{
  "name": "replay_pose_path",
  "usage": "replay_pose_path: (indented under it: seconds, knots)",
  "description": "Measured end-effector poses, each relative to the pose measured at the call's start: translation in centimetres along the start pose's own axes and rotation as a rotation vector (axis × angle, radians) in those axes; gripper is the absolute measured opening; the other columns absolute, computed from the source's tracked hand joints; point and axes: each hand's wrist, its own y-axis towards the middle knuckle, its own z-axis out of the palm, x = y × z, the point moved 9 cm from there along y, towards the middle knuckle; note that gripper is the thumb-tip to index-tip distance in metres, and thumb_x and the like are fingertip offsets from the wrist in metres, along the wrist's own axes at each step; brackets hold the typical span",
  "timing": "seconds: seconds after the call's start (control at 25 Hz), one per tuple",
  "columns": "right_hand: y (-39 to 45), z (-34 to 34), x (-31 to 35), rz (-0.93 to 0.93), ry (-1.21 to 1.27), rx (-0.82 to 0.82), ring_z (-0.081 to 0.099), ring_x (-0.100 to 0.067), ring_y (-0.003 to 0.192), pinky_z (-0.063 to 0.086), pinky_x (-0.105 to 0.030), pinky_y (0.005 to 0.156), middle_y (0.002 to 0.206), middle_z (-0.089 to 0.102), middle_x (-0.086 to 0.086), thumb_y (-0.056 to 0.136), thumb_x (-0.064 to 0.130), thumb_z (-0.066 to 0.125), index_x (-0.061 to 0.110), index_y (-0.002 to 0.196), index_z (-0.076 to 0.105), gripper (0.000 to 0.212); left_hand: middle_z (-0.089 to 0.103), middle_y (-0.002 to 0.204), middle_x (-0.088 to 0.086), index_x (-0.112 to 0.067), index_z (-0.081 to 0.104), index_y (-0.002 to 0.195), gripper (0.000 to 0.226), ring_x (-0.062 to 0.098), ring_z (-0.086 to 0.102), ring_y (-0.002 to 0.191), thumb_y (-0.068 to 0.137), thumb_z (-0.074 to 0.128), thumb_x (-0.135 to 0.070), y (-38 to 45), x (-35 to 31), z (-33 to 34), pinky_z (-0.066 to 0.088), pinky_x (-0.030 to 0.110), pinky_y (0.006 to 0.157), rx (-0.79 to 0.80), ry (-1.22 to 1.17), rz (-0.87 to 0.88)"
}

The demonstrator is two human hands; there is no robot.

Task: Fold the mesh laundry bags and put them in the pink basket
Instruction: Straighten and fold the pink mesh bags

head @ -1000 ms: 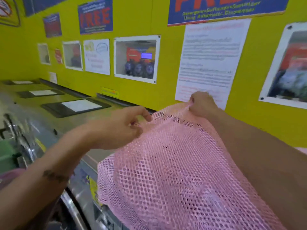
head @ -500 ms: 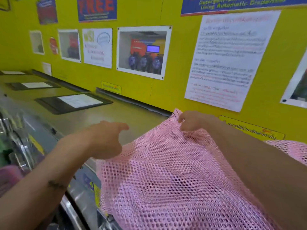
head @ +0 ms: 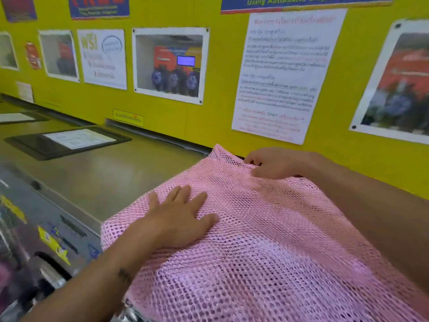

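Observation:
A pink mesh laundry bag (head: 267, 247) lies spread over the top of a washing machine and hangs over its front edge. My left hand (head: 178, 219) rests flat on the bag's left part, palm down with fingers apart. My right hand (head: 271, 162) is at the bag's far edge near the wall, fingers curled onto the mesh; whether it pinches the mesh is unclear. No pink basket is in view.
The grey machine top (head: 111, 180) extends to the left, with a black-framed notice (head: 67, 141) lying on it. A yellow wall (head: 209, 117) with posters stands right behind. Machine fronts with stickers (head: 53, 242) drop off at the lower left.
The bag was held up by its top edge in both hands; it has come down onto the machine top. My left hand let go and now lies flat on the mesh.

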Motion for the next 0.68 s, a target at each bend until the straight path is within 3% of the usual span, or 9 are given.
replay_pose_path:
  seconds: [0.16,0.24,0.36,0.52,0.6,0.68]
  knots:
    - [-7.6,-0.1,-6.2,0.156,-0.044,0.125,0.045,-0.020,0.129,0.037,-0.034,0.103,0.145,0.045,0.003,0.095,0.041,0.054,0.031,0.142,0.045,0.049,0.005,0.166,-0.002,-0.044,0.013,0.153,0.071,0.021,0.006,0.152,0.089,0.029,-0.072,0.1,-0.7,-2.0,0.006,0.056,0.118,0.063,0.026,-0.032]
    - [-11.4,-0.4,-9.9,0.246,-0.054,0.110,0.047,-0.022,0.129,0.040,-0.036,0.104,0.145,0.047,0.001,0.094,0.039,0.057,0.030,0.141,0.047,0.049,0.019,0.163,0.000,-0.034,0.027,0.151,0.060,0.023,0.020,0.148,0.095,0.037,-0.053,-0.1,-3.3,-4.3,0.018,0.044,0.117,-0.032,0.104,0.012]
    - [-17.5,-1.1,-14.9,0.331,-0.070,0.089,0.048,-0.023,0.128,0.039,-0.030,0.096,0.144,0.049,-0.002,0.095,0.033,0.058,0.025,0.141,0.048,0.048,0.033,0.157,-0.004,-0.037,0.036,0.146,0.060,0.021,0.036,0.140,0.087,0.046,-0.050,-1.2,-10.7,-6.3,0.029,0.048,0.115,-0.195,-0.070,0.205]
    - [-24.5,-0.1,-20.9,0.392,-0.077,0.133,0.050,-0.021,0.124,0.037,-0.029,0.090,0.141,0.053,-0.001,0.093,0.034,0.059,0.026,0.140,0.049,0.049,0.063,0.116,-0.014,-0.039,0.060,0.119,0.026,0.006,0.061,0.104,0.093,0.057,-0.035,-6.2,-24.8,-5.3,0.048,0.028,0.090,-0.117,-0.285,0.524]
    - [-27.1,0.9,-22.8,0.377,-0.059,0.149,0.049,-0.021,0.126,0.037,-0.031,0.092,0.142,0.052,-0.002,0.092,0.034,0.058,0.027,0.140,0.049,0.049,0.066,0.090,-0.014,-0.035,0.066,0.097,0.011,0.003,0.062,0.083,0.091,0.059,-0.042,-9.2,-30.0,-4.3,0.048,0.026,0.075,-0.059,-0.277,0.595]
    - [-28.8,2.2,-23.3,0.313,-0.027,0.146,0.051,-0.020,0.124,0.037,-0.027,0.088,0.139,0.054,-0.001,0.093,0.027,0.056,0.023,0.140,0.050,0.047,0.062,0.073,-0.010,-0.032,0.066,0.085,0.020,0.003,0.055,0.064,0.088,0.060,-0.050,-11.4,-33.4,-3.0,0.042,0.026,0.062,0.015,-0.262,0.590]
